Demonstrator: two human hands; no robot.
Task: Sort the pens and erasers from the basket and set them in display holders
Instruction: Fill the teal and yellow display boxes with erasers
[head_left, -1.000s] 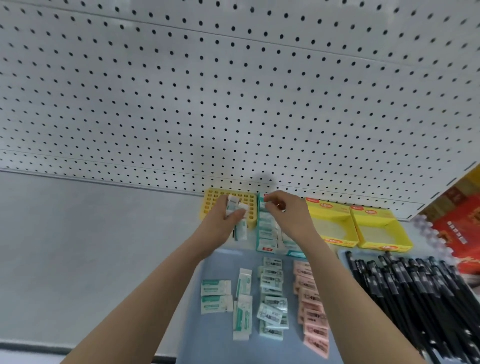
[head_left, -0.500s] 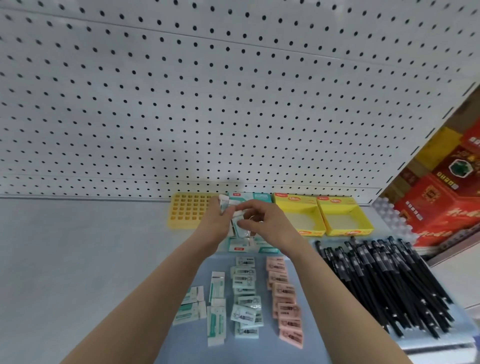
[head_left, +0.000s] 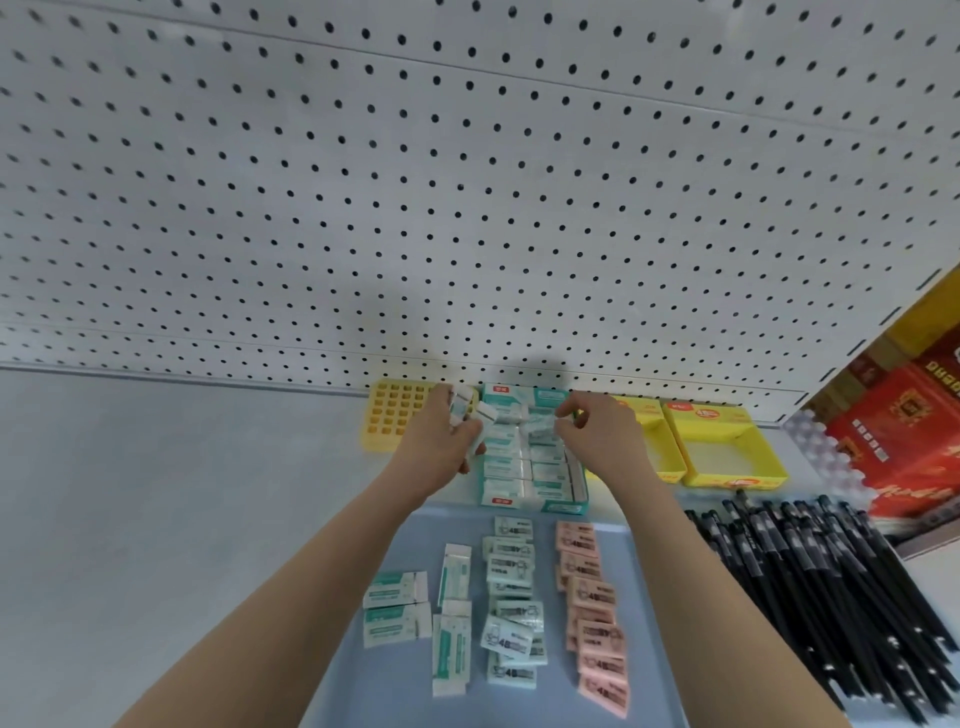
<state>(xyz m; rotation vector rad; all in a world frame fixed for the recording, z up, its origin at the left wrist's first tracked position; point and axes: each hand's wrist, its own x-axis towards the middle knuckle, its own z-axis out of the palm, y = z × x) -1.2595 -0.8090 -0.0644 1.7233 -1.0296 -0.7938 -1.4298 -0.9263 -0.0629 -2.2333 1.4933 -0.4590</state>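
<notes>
Left hand (head_left: 441, 441) grips several teal-sleeved erasers (head_left: 462, 402); right hand (head_left: 597, 434) pinches one eraser (head_left: 540, 426) above the teal display box (head_left: 563, 508).

Bright, even, diffuse light fills the frame. A soft grey shadow sits on the pegboard (head_left: 467, 208) at lower centre. Motion blur smears its holes at upper left; wide-angle distortion bends the edges.

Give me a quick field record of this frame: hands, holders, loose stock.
left hand: grips several white-teal erasers
right hand: pinches one eraser over teal display box
teal display box: rows of erasers inside
yellow grid holder: visible cells hold no pens
yellow display boxes: nothing visible inside
blue tray: pink erasers, loose teal-sleeved erasers
black pens: piled at right
</notes>
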